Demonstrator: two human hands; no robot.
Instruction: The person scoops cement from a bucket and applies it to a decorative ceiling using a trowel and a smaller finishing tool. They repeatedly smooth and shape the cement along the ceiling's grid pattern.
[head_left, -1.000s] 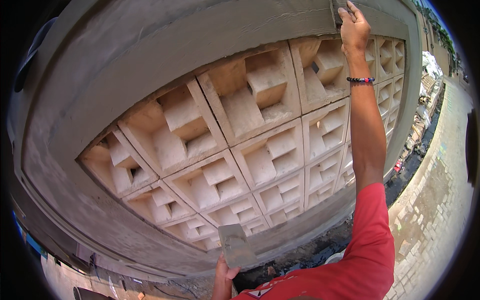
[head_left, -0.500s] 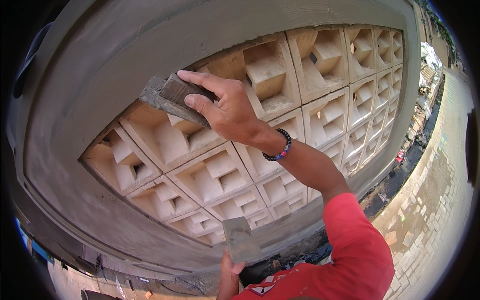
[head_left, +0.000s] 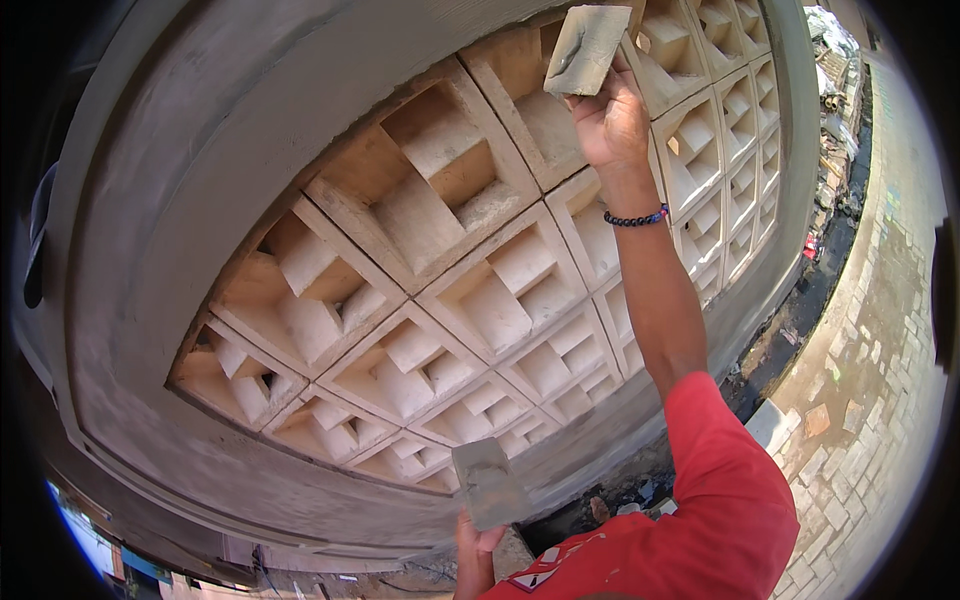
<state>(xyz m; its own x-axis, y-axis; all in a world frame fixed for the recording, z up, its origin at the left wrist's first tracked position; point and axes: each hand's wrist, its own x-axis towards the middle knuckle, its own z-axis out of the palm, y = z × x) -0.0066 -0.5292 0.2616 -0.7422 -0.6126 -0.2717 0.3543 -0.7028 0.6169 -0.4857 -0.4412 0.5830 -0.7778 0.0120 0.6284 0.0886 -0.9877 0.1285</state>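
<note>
My right hand [head_left: 610,120] is raised at the upper middle, closed on a small rectangular float [head_left: 590,45] smeared with grey mortar, held over the upper blocks of a pale pierced-block panel [head_left: 420,280]. A beaded bracelet is on that wrist. Low in the middle, my left hand [head_left: 477,535] grips a grey rectangular board [head_left: 488,485], its face streaked with mortar, before the panel's lower border. A smooth grey plastered frame [head_left: 150,180] surrounds the panel.
To the right, a dark narrow drain [head_left: 800,320] runs along the wall beside a paved path [head_left: 850,440]. White sacks and debris [head_left: 830,70] are piled beside the wall at the upper right.
My right hand has swept from upper right to the plaster at the panel's upper left, then back rightward and upward; the float's pale face now shows. My left hand has shifted slightly right.
</note>
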